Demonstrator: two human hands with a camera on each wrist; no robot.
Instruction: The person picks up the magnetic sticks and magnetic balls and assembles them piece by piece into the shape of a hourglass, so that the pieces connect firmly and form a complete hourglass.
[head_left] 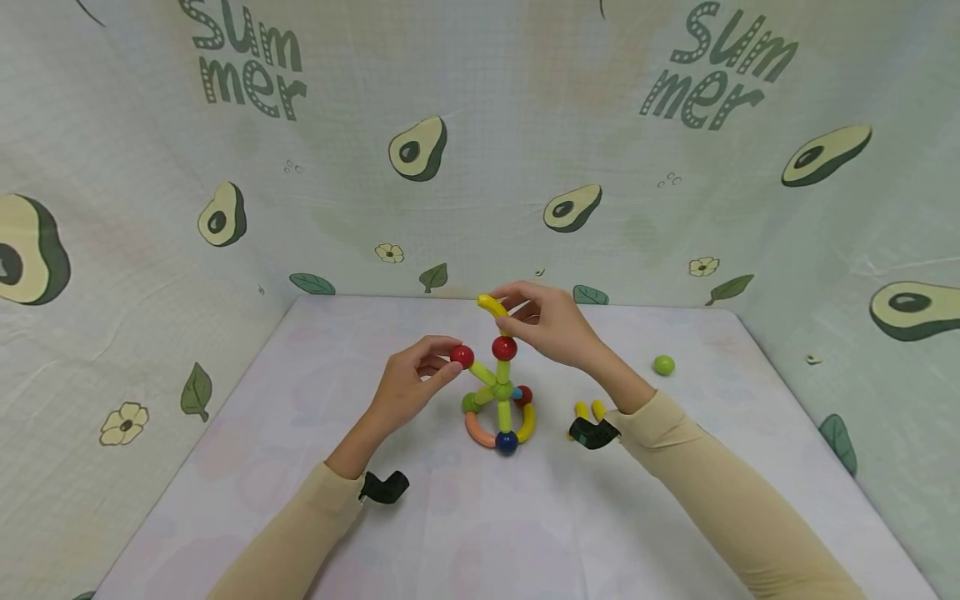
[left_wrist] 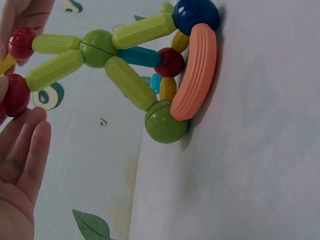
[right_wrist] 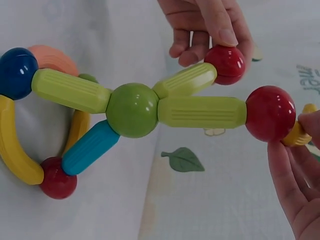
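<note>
A magnetic stick-and-ball structure stands in the middle of the table, with a green ball (right_wrist: 132,110) as its hub. Blue (left_wrist: 197,15), green and red balls joined by curved sticks form its base; one is an orange curved stick (left_wrist: 197,72). Two light green sticks rise from the hub, each tipped with a red ball. My left hand (head_left: 408,379) pinches the left red ball (head_left: 462,357) between thumb and fingers. At the upper red ball (head_left: 505,348), my right hand (head_left: 551,325) pinches a yellow curved stick (head_left: 491,305), whose lower end meets that ball.
A loose green ball (head_left: 663,365) lies on the table (head_left: 450,533) at the right. Yellow sticks (head_left: 597,409) lie beneath my right wrist, partly hidden by the black wrist camera (head_left: 592,433). A printed cloth (head_left: 487,125) hangs behind the table.
</note>
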